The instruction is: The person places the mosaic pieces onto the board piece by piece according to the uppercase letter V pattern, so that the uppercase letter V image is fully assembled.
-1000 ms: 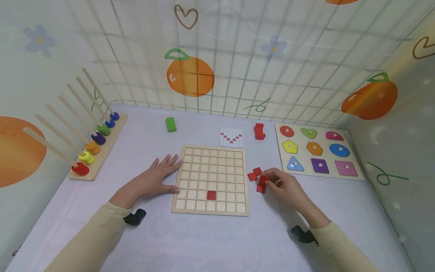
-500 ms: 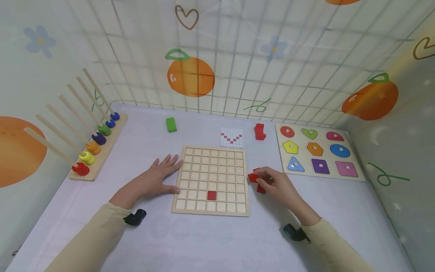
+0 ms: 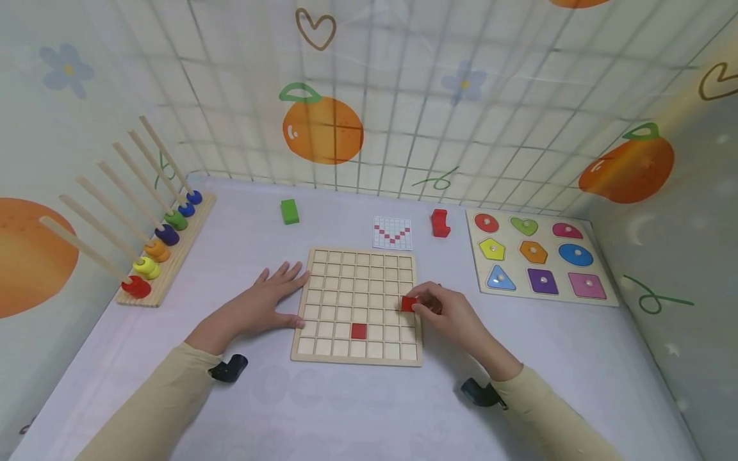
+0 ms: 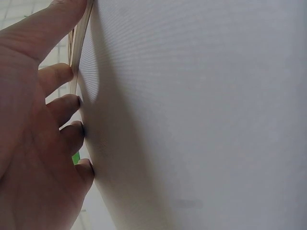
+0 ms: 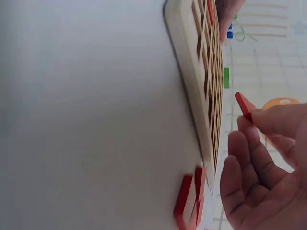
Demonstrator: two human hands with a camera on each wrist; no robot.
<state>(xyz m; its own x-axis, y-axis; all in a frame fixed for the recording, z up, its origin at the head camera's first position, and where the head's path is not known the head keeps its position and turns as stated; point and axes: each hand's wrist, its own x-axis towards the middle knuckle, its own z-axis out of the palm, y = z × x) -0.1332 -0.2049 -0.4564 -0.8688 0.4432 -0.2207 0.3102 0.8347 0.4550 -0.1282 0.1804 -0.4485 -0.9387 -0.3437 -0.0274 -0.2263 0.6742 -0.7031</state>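
A wooden grid board (image 3: 357, 362) lies flat on the table, with one red square tile (image 3: 359, 331) set in a cell of its second row from the near edge. My left hand (image 3: 256, 310) rests with fingers spread at the board's left edge, thumb and fingertips touching the frame. Over the board's right side, my right hand (image 3: 455, 317) pinches another red tile (image 3: 409, 303) between thumb and forefinger. The right wrist view shows this pinched tile (image 5: 245, 104) tilted and raised above the board. Loose red tiles (image 5: 187, 201) lie beside the board, mostly hidden by the right hand in the head view.
Behind the board lie a pattern card (image 3: 393, 232), a green block (image 3: 290, 211) and a red notched block (image 3: 441, 223). A wooden peg stand with coloured rings (image 3: 193, 224) is at the left. A shape puzzle board (image 3: 536, 294) lies at the right.
My right hand has taken a red tile from the loose ones and moved left with it, over the board's right edge. The left hand has stayed in place.
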